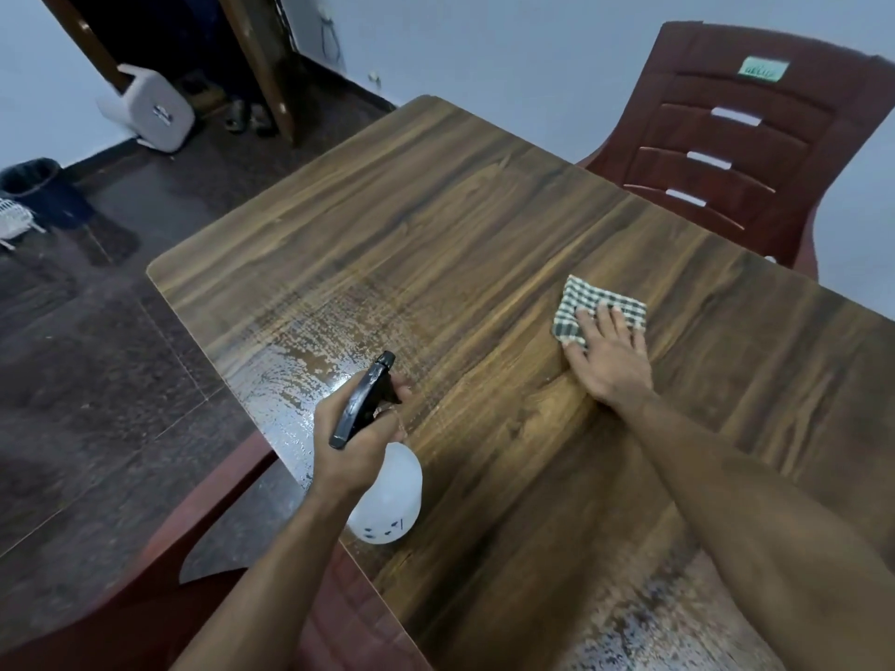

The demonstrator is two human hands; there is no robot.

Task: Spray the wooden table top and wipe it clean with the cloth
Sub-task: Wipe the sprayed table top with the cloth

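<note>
Looking at it, your right hand lies flat-fingered on the cloth, right of centre; the wet patch sits leftward, nearer your left hand gripping the spray bottle.

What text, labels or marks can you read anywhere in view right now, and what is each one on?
Nothing can be read clearly.
Green sticker on the chair: has lettering, too blurred to read.
Spray bottle: dark marks near its base, too small to read.
White appliance on the floor: a dark logo, unreadable.
</note>
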